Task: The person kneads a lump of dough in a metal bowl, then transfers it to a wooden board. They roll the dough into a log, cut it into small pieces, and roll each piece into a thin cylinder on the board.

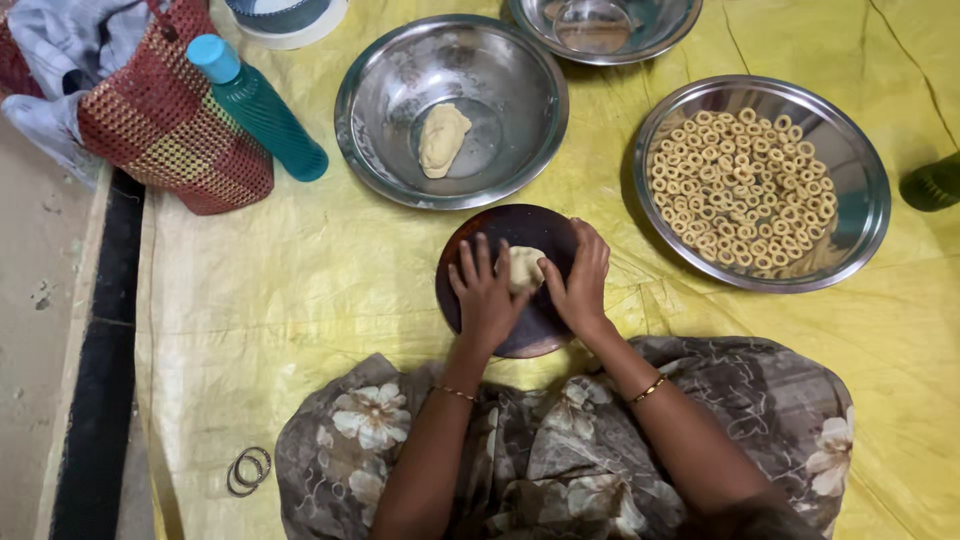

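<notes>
Seen from above, seated on a crinkled yellow plastic sheet (300,290) spread over the floor, lap covered in brown floral cloth (560,450). Left hand (485,295) flat, fingers slightly spread, resting palm-down on a round dark brown wooden board (520,228), fingertips touching the left edge of a small pale lump of dough (524,268). Right hand (580,280) on the other side, fingers held close together and curved against the right edge of the same lump, so dough sitting between both hands near the middle of the board. Thin gold bangle on each wrist. Just beyond the board, a wide round steel bowl (370,120) holding a larger pale piece of dough (442,138) at its bottom. To the right, well apart from the hands, a shallow round steel plate (860,200) filled with many small pale dough rings (740,190). At the top edge, a second steel bowl (660,35) with a smaller steel cup inside. To the left, a teal plastic bottle with a light blue cap (265,110) leaning against a red and yellow woven basket bag (160,130). Near the lower left corner, a few thin metal rings (248,470) lying on the floor by the sheet's edge.
</notes>
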